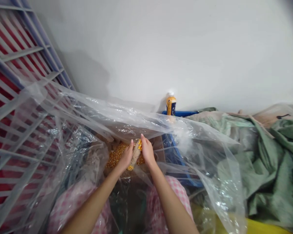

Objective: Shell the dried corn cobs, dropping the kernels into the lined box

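Observation:
My left hand (126, 156) and my right hand (147, 151) grip a partly stripped corn cob (135, 155) from either side, its pale bare core showing and yellow kernels left near both ends. Below the cob lies a heap of loose yellow corn kernels (116, 156). A clear plastic sheet (136, 120) hangs over the kernels and just above my hands. What holds the kernels is mostly hidden, though a cardboard edge may show.
A white-and-grey rack (14, 81) with red behind it leans at the left. Crumpled green woven sacking (258, 162) lies at the right. A yellow-and-blue bottle (171, 104) stands on a blue crate (178, 113) against the white wall. Pink checked trousers (73, 204) cover my legs.

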The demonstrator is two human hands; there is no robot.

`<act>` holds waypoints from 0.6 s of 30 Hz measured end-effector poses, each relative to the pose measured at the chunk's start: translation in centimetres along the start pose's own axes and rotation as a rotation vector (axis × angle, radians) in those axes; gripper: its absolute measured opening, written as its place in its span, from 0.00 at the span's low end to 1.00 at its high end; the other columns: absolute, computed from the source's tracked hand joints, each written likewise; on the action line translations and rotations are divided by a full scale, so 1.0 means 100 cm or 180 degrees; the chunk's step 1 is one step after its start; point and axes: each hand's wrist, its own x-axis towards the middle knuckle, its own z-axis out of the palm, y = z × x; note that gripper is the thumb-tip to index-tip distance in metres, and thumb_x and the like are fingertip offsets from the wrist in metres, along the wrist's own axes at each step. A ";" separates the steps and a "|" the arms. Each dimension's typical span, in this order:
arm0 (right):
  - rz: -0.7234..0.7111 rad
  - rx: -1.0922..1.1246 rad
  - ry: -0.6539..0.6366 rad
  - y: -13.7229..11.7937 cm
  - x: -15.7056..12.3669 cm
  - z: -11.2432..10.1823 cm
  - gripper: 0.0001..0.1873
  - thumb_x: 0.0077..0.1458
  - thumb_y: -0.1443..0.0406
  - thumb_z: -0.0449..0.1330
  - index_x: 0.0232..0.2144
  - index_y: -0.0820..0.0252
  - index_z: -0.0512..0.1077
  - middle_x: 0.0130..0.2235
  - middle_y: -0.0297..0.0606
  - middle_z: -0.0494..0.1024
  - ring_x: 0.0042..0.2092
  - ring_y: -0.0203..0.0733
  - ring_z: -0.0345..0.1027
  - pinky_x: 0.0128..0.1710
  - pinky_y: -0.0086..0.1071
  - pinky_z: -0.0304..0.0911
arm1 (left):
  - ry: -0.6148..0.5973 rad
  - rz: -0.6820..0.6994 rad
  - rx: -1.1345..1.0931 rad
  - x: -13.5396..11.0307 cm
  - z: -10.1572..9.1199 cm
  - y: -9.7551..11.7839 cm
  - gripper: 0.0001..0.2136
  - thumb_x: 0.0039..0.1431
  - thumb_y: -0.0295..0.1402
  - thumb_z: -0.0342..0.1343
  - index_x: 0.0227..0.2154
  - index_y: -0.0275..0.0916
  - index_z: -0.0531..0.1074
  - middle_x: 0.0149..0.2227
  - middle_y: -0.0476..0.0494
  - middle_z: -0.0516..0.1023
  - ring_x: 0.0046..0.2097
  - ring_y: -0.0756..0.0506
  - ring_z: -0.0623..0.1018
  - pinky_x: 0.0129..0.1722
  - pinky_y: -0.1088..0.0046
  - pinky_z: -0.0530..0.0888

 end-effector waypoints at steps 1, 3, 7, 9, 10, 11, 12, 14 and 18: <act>0.0004 -0.0019 -0.0034 0.000 0.000 0.000 0.24 0.52 0.46 0.45 0.20 0.60 0.61 0.22 0.33 0.66 0.27 0.36 0.56 0.29 0.27 0.51 | -0.0084 0.0059 -0.0034 -0.001 0.001 0.001 0.29 0.53 0.55 0.37 0.30 0.34 0.72 0.24 0.42 0.74 0.29 0.44 0.73 0.33 0.69 0.68; -0.0060 -0.0081 -0.0081 0.000 -0.002 0.002 0.24 0.52 0.46 0.44 0.20 0.59 0.60 0.23 0.33 0.66 0.27 0.36 0.57 0.29 0.27 0.51 | -0.0184 0.0330 -0.0084 -0.002 0.003 0.004 0.27 0.53 0.54 0.42 0.34 0.34 0.73 0.29 0.41 0.76 0.34 0.43 0.74 0.39 0.69 0.68; -0.0181 -0.0231 -0.0066 0.000 -0.006 0.005 0.22 0.54 0.49 0.44 0.20 0.59 0.60 0.23 0.32 0.66 0.28 0.36 0.58 0.30 0.28 0.51 | -0.0006 0.0598 -0.0152 -0.005 0.007 0.004 0.25 0.54 0.51 0.43 0.36 0.33 0.73 0.33 0.40 0.77 0.41 0.42 0.73 0.46 0.68 0.65; -0.0175 -0.0284 -0.0011 -0.001 -0.008 0.006 0.21 0.54 0.50 0.44 0.21 0.58 0.60 0.23 0.32 0.66 0.27 0.36 0.58 0.30 0.28 0.51 | 0.0131 0.0383 -0.0256 -0.004 0.007 0.001 0.25 0.55 0.50 0.41 0.36 0.33 0.73 0.30 0.41 0.77 0.37 0.42 0.74 0.43 0.68 0.67; -0.0194 -0.0275 0.0009 -0.002 -0.009 0.006 0.21 0.54 0.50 0.44 0.21 0.58 0.60 0.23 0.31 0.65 0.27 0.36 0.58 0.30 0.27 0.51 | 0.0164 0.0233 -0.0333 -0.003 0.007 -0.001 0.25 0.55 0.50 0.41 0.35 0.33 0.73 0.27 0.42 0.76 0.35 0.43 0.75 0.40 0.68 0.68; -0.0227 -0.0250 0.0023 -0.003 -0.009 0.005 0.21 0.55 0.50 0.44 0.21 0.58 0.60 0.23 0.31 0.65 0.27 0.36 0.57 0.30 0.27 0.51 | 0.0174 0.0089 -0.0412 -0.002 0.006 -0.002 0.26 0.55 0.50 0.40 0.35 0.33 0.73 0.25 0.43 0.75 0.33 0.43 0.75 0.38 0.68 0.69; -0.0263 -0.0223 0.0024 -0.005 -0.010 0.005 0.21 0.55 0.51 0.44 0.21 0.58 0.60 0.23 0.31 0.65 0.27 0.36 0.57 0.30 0.27 0.51 | 0.0167 -0.0034 -0.0477 -0.001 0.005 -0.003 0.27 0.55 0.51 0.38 0.35 0.32 0.73 0.24 0.43 0.75 0.31 0.43 0.75 0.35 0.68 0.69; -0.0298 -0.0196 0.0006 -0.007 -0.010 0.004 0.21 0.55 0.50 0.43 0.21 0.58 0.59 0.23 0.31 0.65 0.27 0.36 0.57 0.30 0.27 0.52 | 0.0154 -0.0167 -0.0514 -0.001 0.005 -0.002 0.29 0.55 0.53 0.36 0.34 0.32 0.73 0.23 0.42 0.75 0.30 0.42 0.75 0.31 0.68 0.69; -0.0316 -0.0210 -0.0124 -0.007 -0.010 0.003 0.23 0.55 0.49 0.42 0.21 0.58 0.59 0.23 0.32 0.66 0.27 0.36 0.58 0.31 0.27 0.52 | -0.0008 0.0373 -0.0393 -0.005 0.005 0.006 0.27 0.52 0.54 0.43 0.35 0.34 0.74 0.28 0.41 0.77 0.36 0.43 0.75 0.38 0.70 0.69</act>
